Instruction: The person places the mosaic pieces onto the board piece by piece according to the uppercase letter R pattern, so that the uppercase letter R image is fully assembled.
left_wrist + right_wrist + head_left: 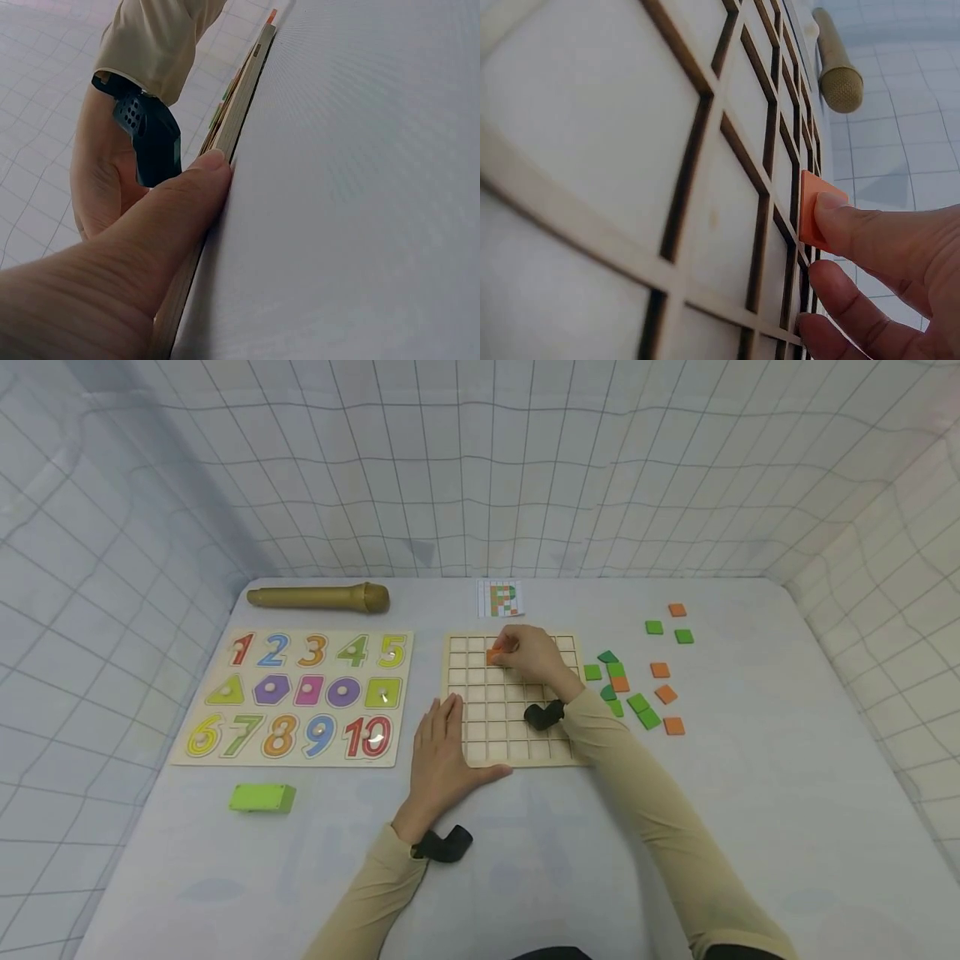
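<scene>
A wooden grid board lies flat in front of the person. Over its upper part, the right hand pinches an orange square tile between thumb and fingers. One edge of the tile is right at the grid cells in the right wrist view. The left hand lies along the board's lower left corner with its fingers straight. Its thumb rests on the board's near edge. Behind the board lies a small printed pattern card with a green and orange figure.
Right of the board are scattered green tiles and orange tiles. On the left are a number and shape puzzle board, a gold microphone behind it, and a green block in front.
</scene>
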Demonstrator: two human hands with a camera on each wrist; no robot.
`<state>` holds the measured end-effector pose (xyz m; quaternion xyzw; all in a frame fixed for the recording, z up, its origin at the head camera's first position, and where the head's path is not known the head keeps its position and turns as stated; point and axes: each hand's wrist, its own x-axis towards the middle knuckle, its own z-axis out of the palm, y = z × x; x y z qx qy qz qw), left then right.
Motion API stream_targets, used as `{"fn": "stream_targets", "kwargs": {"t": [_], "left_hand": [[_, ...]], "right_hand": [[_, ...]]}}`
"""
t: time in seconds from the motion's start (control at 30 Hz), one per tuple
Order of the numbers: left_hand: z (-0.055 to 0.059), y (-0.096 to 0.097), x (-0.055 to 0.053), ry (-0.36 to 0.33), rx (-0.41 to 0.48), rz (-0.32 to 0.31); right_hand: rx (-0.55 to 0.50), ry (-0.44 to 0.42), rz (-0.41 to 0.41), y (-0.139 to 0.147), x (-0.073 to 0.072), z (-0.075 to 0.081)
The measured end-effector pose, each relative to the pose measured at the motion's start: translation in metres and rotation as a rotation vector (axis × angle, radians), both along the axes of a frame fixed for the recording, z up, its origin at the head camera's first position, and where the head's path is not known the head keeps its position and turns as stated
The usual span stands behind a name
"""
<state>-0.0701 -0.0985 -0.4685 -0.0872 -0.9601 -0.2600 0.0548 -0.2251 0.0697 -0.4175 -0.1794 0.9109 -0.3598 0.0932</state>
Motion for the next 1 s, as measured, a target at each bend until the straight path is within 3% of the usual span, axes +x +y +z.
{"fn": "stream_targets", "kwargs": {"t": [0.57, 0.73, 1.0], "left_hand": [[-0.0005, -0.0007, -0.0009, 0.0, -0.004, -0.004], [-0.0006, -0.0005, -0.0008, 0.004, -0.006, -0.004], [0.0018, -0.0001, 0.0, 0.0, -0.006, -0.005]], "right_hand": [[0.141, 0.0, 0.056, -0.0007, -0.0053, -0.0006], [0.12, -0.001, 0.06, 0.0019, -0.0051, -0.001], [0.093, 0.053, 0.142, 0.008, -0.0048, -0.0043]]}}
